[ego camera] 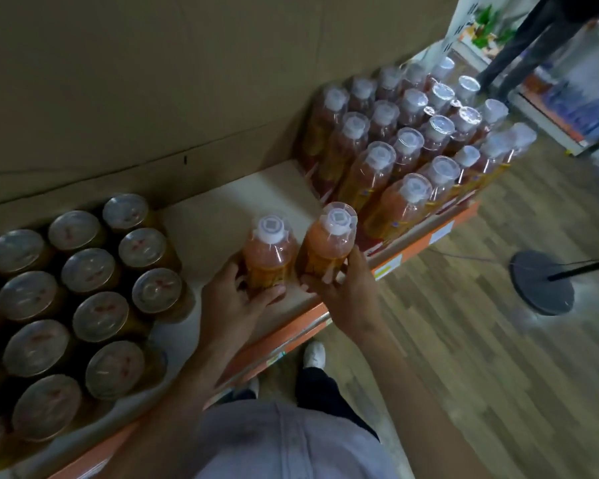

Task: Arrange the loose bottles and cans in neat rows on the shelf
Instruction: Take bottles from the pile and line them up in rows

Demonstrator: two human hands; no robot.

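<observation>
Two loose bottles on the shelf [218, 216], seen from the aisle. The left hand [234, 300] has its fingers [240, 276] wrapped round the lower body of the left bottle [270, 257]. The right hand [343, 293] grips the right bottle [329, 247] the same way. Both bottles stand about upright, long axis vertical, caps uppermost, near the shelf's front edge and almost touching each other.

The key relation is that the ranked block of bottles [412, 143] lies to the right and farther back. The right hand's bottle is just beside the block's nearest front bottle, so the right hand is the closer one. The cans [83, 288] stand in rows to the left, apart from both hands across bare shelf.

The bottles are clear, smooth plastic cylinders with rounded shoulders, holding orange-pink liquid, each with a white cap under a clear cover. The cans show dull metal tops. The shelf surface is pale and flat with an orange front lip, and the cardboard wall [153, 81] behind it is matte brown.
</observation>
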